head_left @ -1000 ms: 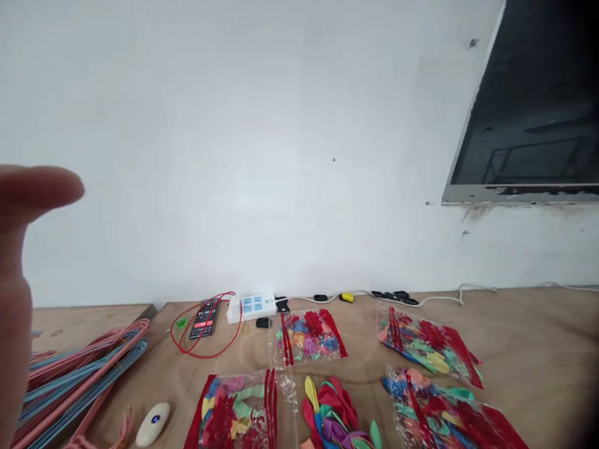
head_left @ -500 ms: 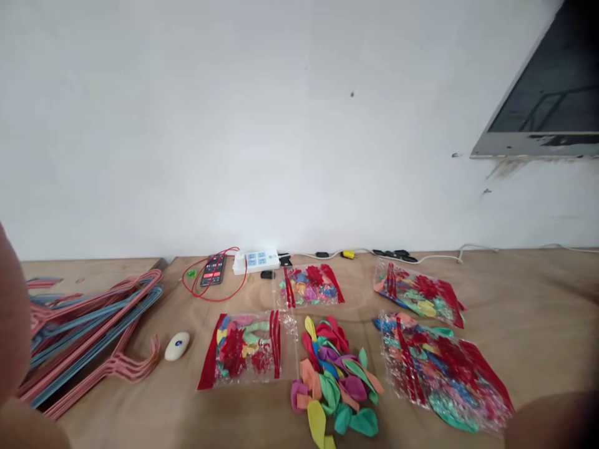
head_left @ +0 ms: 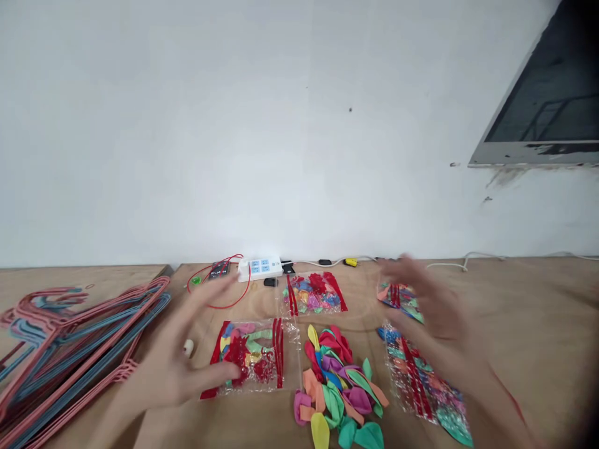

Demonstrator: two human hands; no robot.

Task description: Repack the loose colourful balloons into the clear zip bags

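Note:
My left hand [head_left: 175, 362] is open, thumb and fingers spread, in front of a clear bag of balloons [head_left: 253, 354] with red strips. Its thumb overlaps the bag in view; whether it touches I cannot tell. My right hand [head_left: 430, 312], smeared by motion, is raised with thumb and fingers apart and nothing between them. It partly covers a far right bag of balloons [head_left: 397, 298] and a nearer right bag [head_left: 421, 380]. Between the hands lies a loose pile of coloured balloons [head_left: 339, 386]. Behind it is another balloon bag [head_left: 314, 293].
Pink and blue hangers [head_left: 93, 337] are heaped at the left. A power strip [head_left: 260, 267], a phone [head_left: 219, 269] and a red cord [head_left: 234, 304] lie by the wall. A white oval object [head_left: 188, 348] is mostly hidden. A dark screen [head_left: 547, 100] hangs upper right.
Both hands have come up from the lower edges into the middle of the view, fingers spread. The camera view has shifted slightly. Bags and loose balloons lie as before.

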